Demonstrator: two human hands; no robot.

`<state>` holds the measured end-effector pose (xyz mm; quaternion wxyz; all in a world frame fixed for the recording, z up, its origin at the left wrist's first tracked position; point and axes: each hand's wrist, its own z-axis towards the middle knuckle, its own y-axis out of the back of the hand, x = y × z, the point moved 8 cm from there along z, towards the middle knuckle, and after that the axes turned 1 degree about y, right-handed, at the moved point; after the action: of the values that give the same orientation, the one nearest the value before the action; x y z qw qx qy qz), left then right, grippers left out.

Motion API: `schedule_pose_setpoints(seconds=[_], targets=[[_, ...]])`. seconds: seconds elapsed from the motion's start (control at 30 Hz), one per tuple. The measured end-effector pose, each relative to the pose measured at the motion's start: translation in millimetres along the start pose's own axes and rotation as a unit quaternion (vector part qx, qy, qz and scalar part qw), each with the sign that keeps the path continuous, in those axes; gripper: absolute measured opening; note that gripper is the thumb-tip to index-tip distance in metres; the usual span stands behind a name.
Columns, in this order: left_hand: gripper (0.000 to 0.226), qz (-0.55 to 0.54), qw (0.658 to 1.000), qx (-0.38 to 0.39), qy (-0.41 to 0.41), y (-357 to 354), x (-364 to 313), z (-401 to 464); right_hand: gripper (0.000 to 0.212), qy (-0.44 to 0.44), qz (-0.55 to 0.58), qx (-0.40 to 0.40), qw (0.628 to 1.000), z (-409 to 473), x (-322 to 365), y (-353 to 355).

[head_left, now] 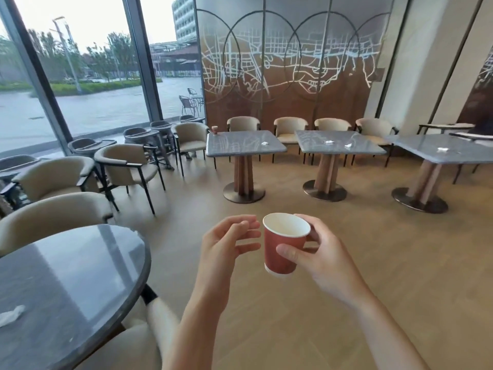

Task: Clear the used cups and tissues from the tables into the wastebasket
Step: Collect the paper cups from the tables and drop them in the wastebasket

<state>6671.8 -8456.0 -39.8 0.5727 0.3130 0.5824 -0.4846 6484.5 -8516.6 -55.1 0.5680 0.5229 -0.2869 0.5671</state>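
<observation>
The right hand is gripping a red paper cup with no readable print, held above the floor, while the left hand is hovering just beside it with loosely curled fingers, holding nothing. A crumpled tissue is lying on the round tabletop at the left. Farther away, another red cup and a tissue are sitting on a square tabletop.

Reds, greys and beige in a café room

The paper cup is brick red outside with a white inside and white base rim; a second red cup stands far off. Each square surface is blue-grey with pale streaked veining, on a brown wooden column; the round surface is dark glossy grey. Tissues are white. Chairs are beige with black frames. The floor is tan; the wall panel is rust-brown and grey, with white map lines and dark circles.
</observation>
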Motion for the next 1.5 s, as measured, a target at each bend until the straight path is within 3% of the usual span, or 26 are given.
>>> schedule_pose_setpoints(seconds=[0.3, 0.67, 0.9, 1.13, 1.3, 1.5], targets=[[0.022, 0.013, 0.999, -0.009, -0.031, -17, 2, 213, 0.071, 0.021, 0.01, 0.043, 0.999, 233, -39, -20], [0.024, 0.044, 0.99, -0.134, -0.016, 4, 64, 468, 0.082, 0.03, 0.043, 0.115, 0.992, 509, -139, -73], [0.023, 0.051, 0.979, -0.194, -0.034, 35, 56, 614, 0.074, 0.05, 0.05, 0.165, 0.984, 682, -156, -120], [0.023, 0.026, 0.971, -0.234, -0.047, 96, 85, 757, 0.055, 0.05, 0.047, 0.229, 0.971, 818, -197, -221], [0.023, 0.017, 0.976, -0.215, -0.014, 143, 120, 883, 0.063, 0.049, 0.029, 0.243, 0.968, 918, -222, -300], [0.024, 0.016, 0.981, -0.191, -0.013, 211, 103, 1050, 0.068, 0.037, 0.028, 0.219, 0.975, 1067, -223, -385]])
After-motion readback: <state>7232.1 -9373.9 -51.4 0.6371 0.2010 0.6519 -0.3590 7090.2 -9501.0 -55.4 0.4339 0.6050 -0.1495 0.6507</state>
